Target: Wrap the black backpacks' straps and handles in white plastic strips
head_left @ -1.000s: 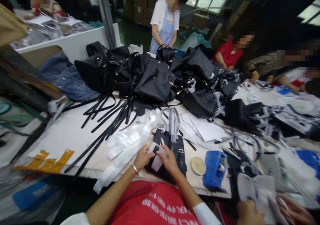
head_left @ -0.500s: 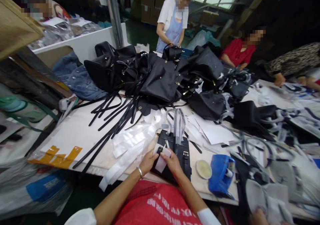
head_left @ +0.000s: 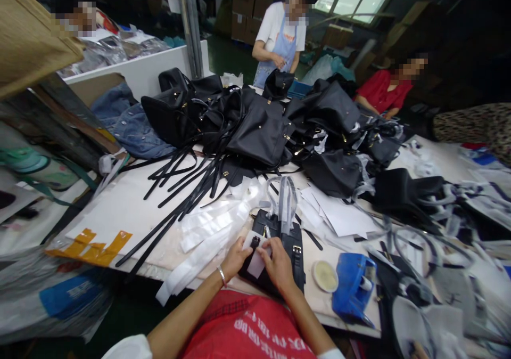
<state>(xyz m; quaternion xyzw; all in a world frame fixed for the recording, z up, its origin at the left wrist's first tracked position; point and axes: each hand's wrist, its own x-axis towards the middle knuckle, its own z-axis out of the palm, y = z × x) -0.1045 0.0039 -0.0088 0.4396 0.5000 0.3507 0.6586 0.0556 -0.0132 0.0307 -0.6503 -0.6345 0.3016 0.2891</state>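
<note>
The white-topped worktable (head_left: 107, 204) spreads out in front of me, with a heaped pile of glossy black bags (head_left: 259, 130) across its far side. Below my arms is my red cloth apron (head_left: 243, 327), printed with white lettering. To the left of my work, long white film strips (head_left: 217, 218) lie loosely on the table, their near end hanging over the edge.

Between them and the blue plastic tape dispenser, 1 upright-handled black bag (head_left: 294, 234) lies at the table's near edge, under my 2 hands. Its 2 handles (head_left: 287, 204) are wrapped in clear plastic. The blue plastic tape dispenser (head_left: 351, 284) sits to the right.

My left hand (head_left: 236, 256) is clamped on the left edge of a pale translucent sheet (head_left: 255, 266) over the bag; my right hand (head_left: 278, 263) pinches its right side, thumb and finger together. A round shallow dish of pale yellow stuff (head_left: 325, 276) stands beside the dispenser. Smallest is the small black buckle (head_left: 255, 241), against the sheet, between my hands.
</note>
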